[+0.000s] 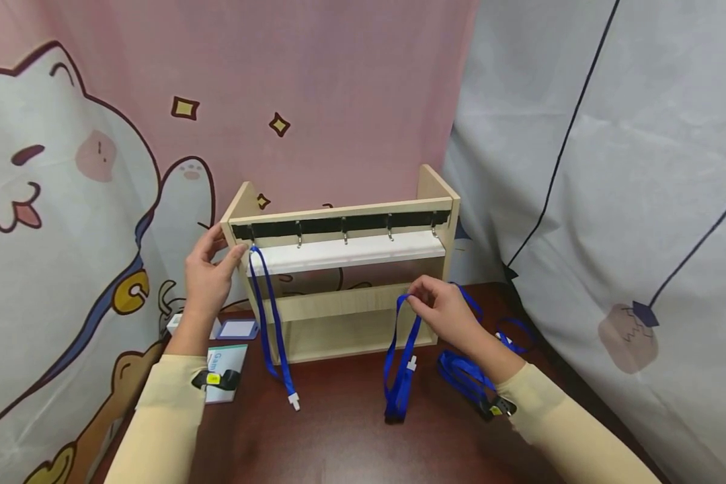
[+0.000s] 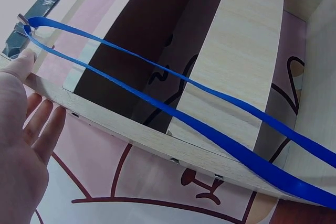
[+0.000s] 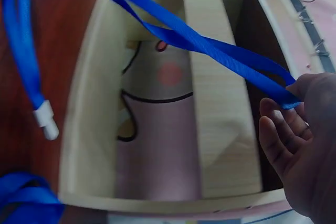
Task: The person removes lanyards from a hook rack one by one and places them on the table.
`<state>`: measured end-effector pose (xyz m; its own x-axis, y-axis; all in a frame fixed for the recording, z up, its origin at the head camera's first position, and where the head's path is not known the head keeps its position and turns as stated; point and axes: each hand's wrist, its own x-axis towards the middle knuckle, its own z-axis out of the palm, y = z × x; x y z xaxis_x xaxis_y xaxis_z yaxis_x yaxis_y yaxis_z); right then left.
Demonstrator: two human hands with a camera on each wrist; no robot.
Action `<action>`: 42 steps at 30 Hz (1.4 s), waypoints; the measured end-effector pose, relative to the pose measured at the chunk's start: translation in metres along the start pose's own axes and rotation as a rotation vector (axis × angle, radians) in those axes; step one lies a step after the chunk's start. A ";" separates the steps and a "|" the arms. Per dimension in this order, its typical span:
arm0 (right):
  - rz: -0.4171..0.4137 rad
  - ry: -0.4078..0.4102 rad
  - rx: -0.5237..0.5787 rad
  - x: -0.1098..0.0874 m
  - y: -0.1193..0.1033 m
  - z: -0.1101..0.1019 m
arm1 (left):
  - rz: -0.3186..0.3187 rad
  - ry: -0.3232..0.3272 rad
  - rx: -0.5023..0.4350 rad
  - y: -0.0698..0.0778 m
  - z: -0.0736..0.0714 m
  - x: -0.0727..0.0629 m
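Note:
My left hand (image 1: 208,282) grips the left side panel of a small wooden rack (image 1: 345,304), thumb at the front edge and fingers along the outer face. Beside that thumb, a blue lanyard (image 2: 157,103) hangs from the leftmost metal hook, its white clip (image 1: 294,401) dangling low. My right hand (image 1: 444,308) pinches a second blue lanyard (image 1: 397,403) between thumb and fingertips, in front of the rack's right half. This strap droops in a loop, with a white clip (image 1: 411,364) on it. In the right wrist view the pinched strap (image 3: 231,65) runs leftward from the fingertips.
A dark strip (image 1: 366,221) along the rack's top carries several hooks above a white ledge (image 1: 351,254). More blue lanyards (image 1: 462,376) lie on the dark red table (image 1: 339,444) at right. At left are a badge holder (image 1: 238,329) and a printed box (image 1: 232,356).

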<state>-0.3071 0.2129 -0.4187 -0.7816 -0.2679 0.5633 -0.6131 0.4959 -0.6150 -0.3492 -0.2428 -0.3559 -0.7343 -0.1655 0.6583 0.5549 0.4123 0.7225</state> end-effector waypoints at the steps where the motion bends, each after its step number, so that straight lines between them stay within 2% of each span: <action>1: 0.008 -0.007 0.002 -0.002 0.003 0.001 | 0.002 0.000 0.001 0.000 0.000 0.000; 9: 0.046 -0.048 -0.025 -0.017 0.035 0.010 | -0.013 0.023 0.034 0.008 0.003 -0.001; 18: 0.085 -0.130 -0.040 -0.031 0.061 0.026 | 0.002 0.032 0.029 0.002 0.004 0.000; 25: 0.119 -0.193 -0.073 -0.038 0.074 0.038 | 0.004 0.030 0.028 0.007 0.005 0.000; 30: 0.107 -0.226 -0.070 -0.043 0.080 0.048 | -0.010 0.027 0.028 0.010 0.005 -0.002; 35: 0.092 -0.260 -0.044 -0.047 0.085 0.058 | -0.022 0.023 0.040 0.005 0.003 0.000; 42: 0.102 -0.326 -0.007 -0.055 0.087 0.073 | -0.013 0.005 0.004 0.003 0.001 0.001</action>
<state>-0.3252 0.2106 -0.5434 -0.8353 -0.4657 0.2922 -0.5296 0.5389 -0.6550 -0.3487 -0.2408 -0.3533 -0.7392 -0.1756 0.6502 0.5438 0.4139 0.7301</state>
